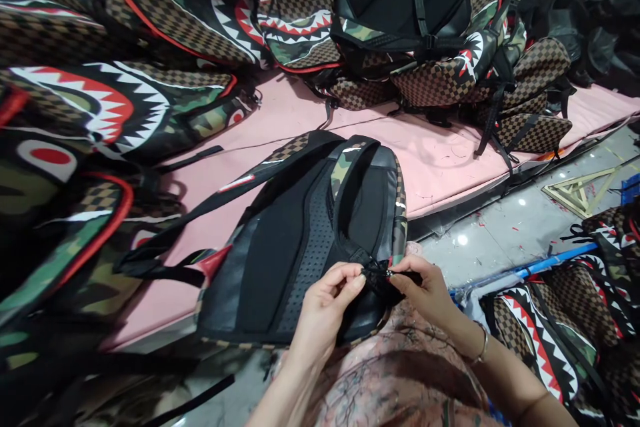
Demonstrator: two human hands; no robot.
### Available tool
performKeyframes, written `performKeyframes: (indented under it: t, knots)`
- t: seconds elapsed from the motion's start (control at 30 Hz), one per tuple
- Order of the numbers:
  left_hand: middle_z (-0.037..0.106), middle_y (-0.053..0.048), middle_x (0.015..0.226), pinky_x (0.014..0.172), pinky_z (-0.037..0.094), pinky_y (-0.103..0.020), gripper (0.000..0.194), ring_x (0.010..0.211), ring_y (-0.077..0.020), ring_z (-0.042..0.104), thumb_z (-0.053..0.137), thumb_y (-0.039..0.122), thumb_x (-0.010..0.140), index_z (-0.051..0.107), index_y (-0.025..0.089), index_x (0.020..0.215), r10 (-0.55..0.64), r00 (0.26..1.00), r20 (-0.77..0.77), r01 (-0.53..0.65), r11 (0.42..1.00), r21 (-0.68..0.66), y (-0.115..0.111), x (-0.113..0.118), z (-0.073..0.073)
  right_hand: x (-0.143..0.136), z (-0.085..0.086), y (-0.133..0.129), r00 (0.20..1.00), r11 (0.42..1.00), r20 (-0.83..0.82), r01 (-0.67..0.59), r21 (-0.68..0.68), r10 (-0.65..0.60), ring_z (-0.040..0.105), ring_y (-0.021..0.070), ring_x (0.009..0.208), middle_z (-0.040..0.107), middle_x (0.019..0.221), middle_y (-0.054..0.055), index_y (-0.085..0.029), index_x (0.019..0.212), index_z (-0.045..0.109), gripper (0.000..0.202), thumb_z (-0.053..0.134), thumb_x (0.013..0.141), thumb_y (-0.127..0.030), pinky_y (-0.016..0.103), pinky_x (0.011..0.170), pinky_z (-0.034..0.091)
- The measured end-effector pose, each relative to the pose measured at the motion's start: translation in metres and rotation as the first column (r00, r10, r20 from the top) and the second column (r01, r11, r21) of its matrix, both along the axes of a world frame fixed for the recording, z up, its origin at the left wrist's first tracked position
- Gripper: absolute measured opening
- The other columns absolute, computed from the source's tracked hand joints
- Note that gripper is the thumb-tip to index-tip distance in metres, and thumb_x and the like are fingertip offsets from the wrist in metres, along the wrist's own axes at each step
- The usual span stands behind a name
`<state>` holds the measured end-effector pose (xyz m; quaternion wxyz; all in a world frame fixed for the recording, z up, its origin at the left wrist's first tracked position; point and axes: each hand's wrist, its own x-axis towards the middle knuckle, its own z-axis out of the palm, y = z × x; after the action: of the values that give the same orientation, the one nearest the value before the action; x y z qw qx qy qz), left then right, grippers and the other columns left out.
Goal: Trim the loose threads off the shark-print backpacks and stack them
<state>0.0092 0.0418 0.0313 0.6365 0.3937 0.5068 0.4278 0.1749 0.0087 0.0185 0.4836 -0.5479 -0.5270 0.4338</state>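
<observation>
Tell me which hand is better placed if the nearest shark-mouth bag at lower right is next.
Probably the right hand: it is nearer that shark-mouth bag, while the left hand is farther off, over the backpack. Both pinch black material.

The backpack has matt, cloth-like padding and slightly glossy, leather-like borders; the bench looks smooth, the bracelet shiny metal.

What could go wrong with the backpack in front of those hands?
The left hand and right hand pinch a small black piece, which might slip. The backpack juts past the edge of the pink table; a tug could slide it off. Its loose strap lies near other bags and might snag.
</observation>
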Motion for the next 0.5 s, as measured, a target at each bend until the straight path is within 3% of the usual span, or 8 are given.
performKeyframes:
  t: [0.17,0.27,0.33,0.4,0.43,0.5]
  knots:
    - [0.055,0.003,0.063,0.058,0.035,-0.021,0.028,0.058,-0.0091,0.044,0.078,0.031,0.050,0.064,0.014,0.067,0.132,0.991,0.025,-0.129,0.988,-0.085,0.012,-0.009,0.004,-0.001,-0.005,0.002,0.995,0.996,-0.100,0.021,-0.085,-0.030,0.051,0.0106,0.060,0.056,0.070,0.000,-0.017,0.077,0.058,0.026,0.046,0.085,-0.039,0.022,0.057,0.042]
    - [0.057,0.001,0.061,0.057,0.035,-0.022,0.025,0.058,-0.0099,0.046,0.076,0.033,0.053,0.063,0.014,0.064,0.124,0.988,-0.091,-0.124,0.992,0.005,0.016,-0.012,0.006,-0.005,-0.002,-0.007,0.992,0.998,0.117,-0.031,-0.050,0.037,0.055,0.0139,0.070,0.062,0.081,0.002,-0.018,0.093,0.059,0.027,0.061,0.076,-0.039,0.024,0.063,0.043]
    - [0.052,0.003,0.056,0.054,0.035,-0.022,0.022,0.054,-0.0097,0.043,0.072,0.034,0.059,0.063,0.015,0.064,0.147,0.961,-0.233,-0.120,0.985,0.124,0.017,-0.013,0.005,-0.009,0.001,-0.015,0.939,0.995,0.331,-0.089,-0.040,0.097,0.056,0.0165,0.074,0.064,0.081,0.003,-0.019,0.091,0.061,0.029,0.069,0.068,-0.034,0.026,0.066,0.041]
    - [0.046,0.004,0.054,0.052,0.034,-0.023,0.019,0.051,-0.0097,0.041,0.068,0.034,0.064,0.063,0.016,0.064,0.188,0.895,-0.404,-0.065,0.952,0.298,0.015,-0.015,0.003,-0.012,0.003,-0.020,0.903,0.992,0.410,-0.105,-0.072,0.126,0.054,0.0160,0.069,0.062,0.072,0.003,-0.018,0.077,0.062,0.014,0.067,0.069,-0.028,0.025,0.063,0.038]
    - [0.046,0.004,0.056,0.052,0.036,-0.023,0.016,0.052,-0.0100,0.042,0.066,0.033,0.067,0.064,0.017,0.066,0.227,0.853,-0.469,-0.026,0.918,0.396,0.014,-0.016,0.002,-0.014,0.004,-0.021,0.925,0.990,0.357,-0.099,-0.102,0.129,0.052,0.0145,0.065,0.058,0.065,0.001,-0.017,0.069,0.060,0.011,0.065,0.070,-0.027,0.024,0.059,0.036]
    - [0.052,0.001,0.067,0.059,0.041,-0.024,0.010,0.060,-0.0120,0.048,0.062,0.026,0.073,0.064,0.018,0.077,0.342,0.779,-0.525,0.061,0.793,0.606,0.009,-0.019,0.002,-0.016,0.004,-0.019,0.993,0.976,0.056,-0.088,-0.198,0.101,0.044,0.0102,0.054,0.047,0.054,-0.003,-0.017,0.058,0.053,0.023,0.064,0.070,-0.033,0.021,0.052,0.031]
